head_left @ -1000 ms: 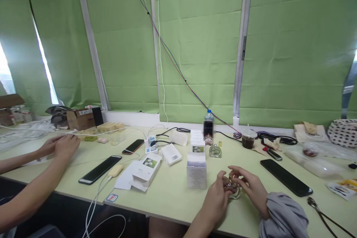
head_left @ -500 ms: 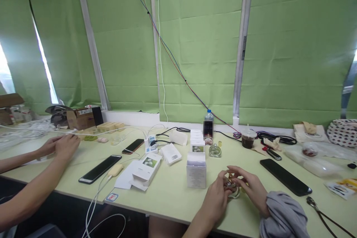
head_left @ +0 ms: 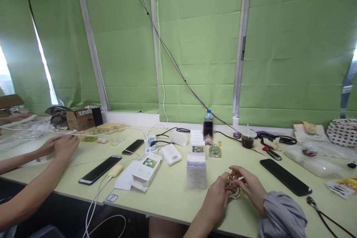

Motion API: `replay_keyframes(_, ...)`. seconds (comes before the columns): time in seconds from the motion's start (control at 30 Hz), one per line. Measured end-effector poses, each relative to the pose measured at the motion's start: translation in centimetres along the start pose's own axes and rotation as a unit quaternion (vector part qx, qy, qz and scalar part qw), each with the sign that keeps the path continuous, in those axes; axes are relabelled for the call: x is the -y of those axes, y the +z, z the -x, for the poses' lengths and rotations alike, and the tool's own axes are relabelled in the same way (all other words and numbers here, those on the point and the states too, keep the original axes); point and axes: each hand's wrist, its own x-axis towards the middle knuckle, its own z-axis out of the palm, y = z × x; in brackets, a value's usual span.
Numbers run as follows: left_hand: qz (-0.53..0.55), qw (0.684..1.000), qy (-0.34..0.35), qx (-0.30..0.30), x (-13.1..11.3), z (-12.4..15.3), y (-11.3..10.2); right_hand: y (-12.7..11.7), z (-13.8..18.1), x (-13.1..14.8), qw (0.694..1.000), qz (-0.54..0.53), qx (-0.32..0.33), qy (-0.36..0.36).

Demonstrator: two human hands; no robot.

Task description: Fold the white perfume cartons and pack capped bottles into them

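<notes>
Near the front edge of the table, my left hand [head_left: 217,197] is closed around a small round glass bottle [head_left: 234,193] with a gold-coloured neck. My right hand [head_left: 248,182] has its fingers pinched at the bottle's top, partly hiding it. A similar round glass bottle [head_left: 215,151] stands farther back, with a small yellowish piece [head_left: 220,144] beside it. To the left of my hands is an upright white box [head_left: 196,174] with its top flap raised. Behind it are several more white boxes [head_left: 197,138] in a row.
A black phone [head_left: 286,177] lies right of my hands. Farther back stand a drink cup [head_left: 248,139] and a blue-capped bottle [head_left: 208,126]. Leftward lie an opened white carton [head_left: 147,169], phones, cables and a power strip [head_left: 150,144]. A co-worker's hands [head_left: 60,147] are at far left.
My hands stay at the same place with the glass bottle, and the fingers have shifted only slightly. At the far left, another person's hand has come into view near the cardboard box.
</notes>
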Motion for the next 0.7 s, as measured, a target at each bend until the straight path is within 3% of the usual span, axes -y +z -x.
replay_keyframes(0.17,-0.011,1.0,0.002,0.004,0.1,0.0,0.0,-0.2,-0.1,-0.6,1.0,0.02,-0.002,-0.005)
replay_keyframes(0.43,-0.041,0.999,0.0,0.015,0.5,0.0,0.1,-3.5,0.0,-3.8,0.99,0.133,0.033,0.017)
replay_keyframes(0.7,-0.048,0.999,-0.003,0.023,0.3,-0.1,-0.1,-1.9,0.7,-5.6,0.975,0.198,0.096,0.036)
